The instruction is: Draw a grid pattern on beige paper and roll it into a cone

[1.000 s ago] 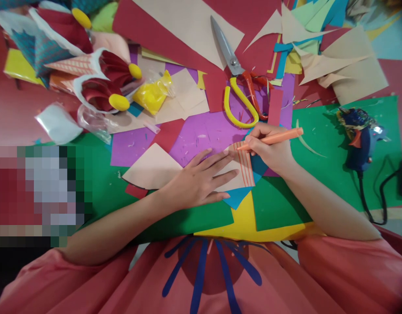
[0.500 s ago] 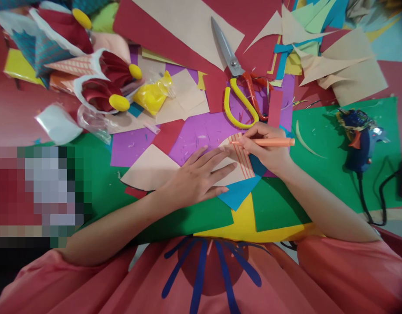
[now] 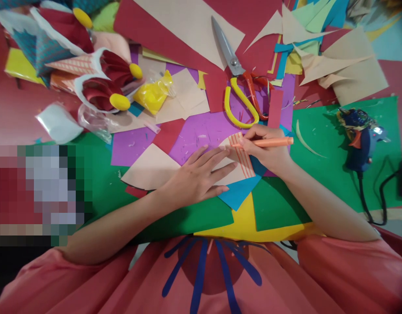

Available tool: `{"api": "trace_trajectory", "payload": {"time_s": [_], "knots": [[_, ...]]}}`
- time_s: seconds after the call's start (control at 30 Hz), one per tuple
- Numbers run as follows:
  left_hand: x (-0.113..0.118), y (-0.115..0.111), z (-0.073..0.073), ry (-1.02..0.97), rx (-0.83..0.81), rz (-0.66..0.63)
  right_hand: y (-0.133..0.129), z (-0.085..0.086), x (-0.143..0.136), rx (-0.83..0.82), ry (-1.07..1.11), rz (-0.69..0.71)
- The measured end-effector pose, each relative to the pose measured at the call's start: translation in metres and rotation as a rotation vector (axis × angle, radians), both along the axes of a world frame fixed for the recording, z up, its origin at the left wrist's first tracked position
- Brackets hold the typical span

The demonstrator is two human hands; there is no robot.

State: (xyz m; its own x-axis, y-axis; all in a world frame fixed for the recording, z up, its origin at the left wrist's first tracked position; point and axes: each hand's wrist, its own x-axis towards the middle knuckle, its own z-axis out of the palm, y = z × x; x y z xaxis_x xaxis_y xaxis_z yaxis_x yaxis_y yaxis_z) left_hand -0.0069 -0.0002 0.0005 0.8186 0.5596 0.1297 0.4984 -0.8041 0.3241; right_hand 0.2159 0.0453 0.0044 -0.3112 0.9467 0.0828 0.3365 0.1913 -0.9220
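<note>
A cream paper piece with a curved edge [image 3: 151,168] lies across the coloured sheets in front of me. Orange-red stripes run along its right end. Flat on its middle rests my left hand [image 3: 199,174], fingers spread, hiding part of the paper. My right hand [image 3: 268,150] is closed around an orange marker pen [image 3: 274,142], whose tip is down at the striped end. Beneath the paper, a blue sheet [image 3: 238,192] and a purple sheet [image 3: 194,131] show. Just beyond my right hand lie scissors [image 3: 233,65] with yellow and red handles.
A blue hot glue gun [image 3: 359,144] with a black cord lies on green paper [image 3: 318,192] at right. Paper cones [image 3: 76,65] with yellow ovals and a yellow plastic packet [image 3: 153,93] sit at upper left. Cream offcuts [image 3: 335,65] are heaped at upper right.
The marker in my right hand has shifted very slightly left and down along the striped end. My left hand stays in place on the paper.
</note>
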Motion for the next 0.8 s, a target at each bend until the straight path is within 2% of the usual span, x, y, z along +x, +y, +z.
{"api": "trace_trajectory", "payload": {"time_s": [0.37, 0.8], "knots": [[-0.0007, 0.0003, 0.0004, -0.001, -0.052, 0.007, -0.0003, 0.0018, -0.0008, 0.022, -0.016, 0.000], [-0.0001, 0.0008, 0.0004, -0.003, -0.001, 0.005, -0.0004, 0.0014, -0.0006, 0.036, -0.023, 0.003]]}}
